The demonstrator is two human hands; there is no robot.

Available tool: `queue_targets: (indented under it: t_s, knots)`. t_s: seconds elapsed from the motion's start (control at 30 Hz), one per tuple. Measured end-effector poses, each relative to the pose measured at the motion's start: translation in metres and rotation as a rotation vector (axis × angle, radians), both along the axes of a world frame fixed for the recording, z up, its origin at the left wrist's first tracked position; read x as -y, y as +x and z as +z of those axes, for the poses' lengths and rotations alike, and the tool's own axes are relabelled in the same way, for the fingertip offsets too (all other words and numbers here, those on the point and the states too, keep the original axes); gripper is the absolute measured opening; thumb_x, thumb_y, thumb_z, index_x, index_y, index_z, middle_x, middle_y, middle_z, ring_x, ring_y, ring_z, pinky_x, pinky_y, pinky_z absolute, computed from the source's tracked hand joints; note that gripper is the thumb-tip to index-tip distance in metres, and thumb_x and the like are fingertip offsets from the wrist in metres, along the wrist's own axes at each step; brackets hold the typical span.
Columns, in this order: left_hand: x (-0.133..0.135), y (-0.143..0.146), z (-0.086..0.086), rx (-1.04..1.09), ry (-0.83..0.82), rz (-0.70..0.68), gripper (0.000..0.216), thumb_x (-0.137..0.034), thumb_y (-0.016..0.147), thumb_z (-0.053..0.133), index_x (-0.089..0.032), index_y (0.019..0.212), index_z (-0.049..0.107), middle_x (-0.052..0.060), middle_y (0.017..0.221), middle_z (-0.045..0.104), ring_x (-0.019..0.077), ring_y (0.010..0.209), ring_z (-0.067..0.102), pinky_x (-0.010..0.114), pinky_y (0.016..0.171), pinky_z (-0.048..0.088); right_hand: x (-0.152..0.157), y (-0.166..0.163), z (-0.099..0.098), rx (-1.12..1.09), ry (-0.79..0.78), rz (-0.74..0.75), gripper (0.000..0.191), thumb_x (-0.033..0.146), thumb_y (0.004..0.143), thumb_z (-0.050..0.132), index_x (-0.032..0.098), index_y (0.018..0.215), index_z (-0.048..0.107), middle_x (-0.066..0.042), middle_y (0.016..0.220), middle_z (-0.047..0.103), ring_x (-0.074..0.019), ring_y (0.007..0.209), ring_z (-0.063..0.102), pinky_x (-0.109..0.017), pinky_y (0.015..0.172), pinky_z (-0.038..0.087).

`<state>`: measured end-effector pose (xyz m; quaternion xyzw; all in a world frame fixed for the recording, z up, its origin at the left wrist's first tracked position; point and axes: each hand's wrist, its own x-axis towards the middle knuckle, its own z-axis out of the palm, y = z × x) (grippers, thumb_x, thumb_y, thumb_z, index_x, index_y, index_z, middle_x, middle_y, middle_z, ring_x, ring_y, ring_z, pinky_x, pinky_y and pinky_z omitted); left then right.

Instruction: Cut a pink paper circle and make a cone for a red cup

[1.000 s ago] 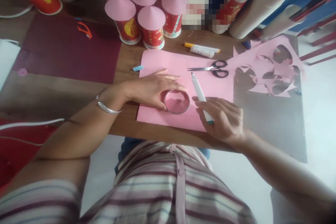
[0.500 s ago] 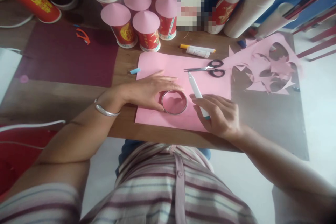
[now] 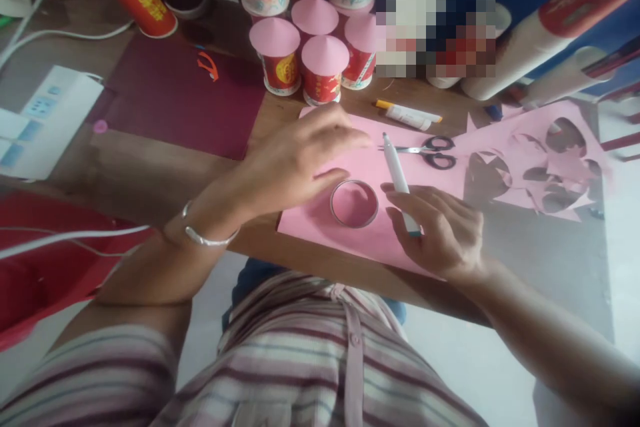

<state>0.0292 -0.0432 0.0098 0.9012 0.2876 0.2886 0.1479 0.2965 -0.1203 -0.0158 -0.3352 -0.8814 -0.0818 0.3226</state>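
Note:
Pink paper [image 3: 350,243] lies flat on the wooden table in front of me. On it sits a round ring [image 3: 354,203] with a thin dark rim, pink showing inside. My left hand [image 3: 310,157] is raised over the paper just beyond the ring, thumb and fingers apart, holding nothing. To the right of the ring, my right hand [image 3: 440,230] grips a white marker [image 3: 397,163], its tip pointing away from me. A pair of scissors [image 3: 430,152] with black handles rests on the paper near the marker tip.
Several red cups with pink cone tops [image 3: 325,57] stand at the back. A yellow pen [image 3: 385,105] lies behind the paper. Cut pink scraps [image 3: 535,153] lie at the right. A maroon sheet [image 3: 185,100] and a white power strip [image 3: 50,123] are at the left.
My left hand has let go of the ring and lifted up and away from it. My right hand still holds the marker. The whole view has shifted and tilted.

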Motion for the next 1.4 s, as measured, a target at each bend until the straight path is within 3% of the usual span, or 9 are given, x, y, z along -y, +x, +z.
queue_targets:
  t_s: [0.17,0.27,0.33,0.43,0.57,0.67,0.83,1.13,1.4]
  knots:
    - [0.034,0.007,0.001,0.031,0.195,0.081,0.017,-0.02,0.103,0.061,-0.025,0.104,0.077,0.0,0.092,0.076,0.0134,0.078,0.073,0.025,0.068,0.058,-0.006,-0.016,0.01,0.056,-0.009,0.224,0.037,0.012,0.098,0.066,0.017,0.134,0.063,-0.008,0.102,0.082,-0.0234,0.093,0.079,-0.036,0.078,0.067]
    - [0.041,0.0,-0.006,0.051,0.343,0.091,0.012,-0.016,0.1,0.065,-0.022,0.099,0.076,0.001,0.088,0.077,0.0122,0.077,0.073,0.022,0.068,0.057,-0.009,-0.023,0.01,0.051,-0.054,0.323,0.042,0.016,0.105,0.055,0.012,0.147,0.056,-0.012,0.106,0.081,-0.025,0.098,0.079,-0.038,0.078,0.068]
    - [0.044,-0.009,-0.009,0.118,0.385,0.131,0.012,-0.015,0.098,0.069,-0.021,0.106,0.075,0.002,0.093,0.077,0.0128,0.083,0.074,0.023,0.074,0.06,-0.013,-0.021,0.008,-0.007,-0.182,0.28,0.056,0.018,0.104,0.059,0.014,0.158,0.045,-0.014,0.118,0.08,-0.0271,0.107,0.078,-0.042,0.085,0.069]
    - [0.052,-0.023,-0.014,0.314,0.302,0.244,0.019,-0.014,0.094,0.073,-0.021,0.112,0.075,0.003,0.097,0.076,0.0124,0.087,0.074,0.024,0.081,0.062,-0.024,-0.012,0.002,-0.026,-0.414,0.164,0.068,0.026,0.098,0.073,0.023,0.161,0.046,-0.015,0.137,0.073,-0.0329,0.126,0.071,-0.053,0.104,0.064]
    - [0.073,-0.035,-0.026,0.5,0.207,0.389,0.022,-0.014,0.088,0.081,-0.021,0.107,0.075,0.002,0.092,0.077,0.0122,0.083,0.073,0.025,0.08,0.064,-0.035,0.001,-0.011,0.002,-0.628,0.242,0.081,0.037,0.094,0.08,0.026,0.164,0.042,-0.015,0.158,0.059,-0.0397,0.149,0.053,-0.066,0.12,0.05]
    - [0.089,-0.038,-0.037,0.548,0.162,0.386,0.027,-0.013,0.088,0.08,-0.026,0.111,0.075,0.0,0.091,0.079,0.0132,0.081,0.074,0.026,0.073,0.065,-0.035,0.004,-0.019,0.003,-0.737,0.273,0.09,0.04,0.091,0.083,0.029,0.167,0.036,-0.014,0.165,0.051,-0.0395,0.156,0.043,-0.068,0.124,0.045]
    - [0.103,-0.037,-0.048,0.515,0.023,0.429,0.026,-0.012,0.089,0.078,-0.026,0.11,0.076,0.0,0.09,0.081,0.0148,0.082,0.075,0.029,0.075,0.066,-0.033,0.004,-0.026,0.007,-0.729,0.277,0.096,0.042,0.088,0.086,0.029,0.168,0.033,-0.014,0.166,0.051,-0.0375,0.157,0.042,-0.066,0.123,0.046]
    - [0.101,-0.024,-0.052,0.446,-0.156,0.414,0.019,-0.013,0.094,0.075,-0.022,0.11,0.081,0.004,0.093,0.082,0.0148,0.086,0.076,0.028,0.081,0.064,-0.031,0.005,-0.025,-0.009,-0.764,0.2,0.09,0.042,0.088,0.086,0.029,0.164,0.039,-0.016,0.162,0.053,-0.0379,0.153,0.047,-0.064,0.122,0.048]
    - [0.094,-0.015,-0.054,0.445,-0.187,0.409,0.015,-0.015,0.096,0.073,-0.021,0.108,0.078,0.002,0.093,0.082,0.0136,0.085,0.076,0.029,0.083,0.063,-0.03,0.004,-0.026,-0.017,-0.766,0.184,0.087,0.041,0.088,0.086,0.027,0.162,0.043,-0.016,0.16,0.055,-0.0372,0.149,0.052,-0.062,0.12,0.051]
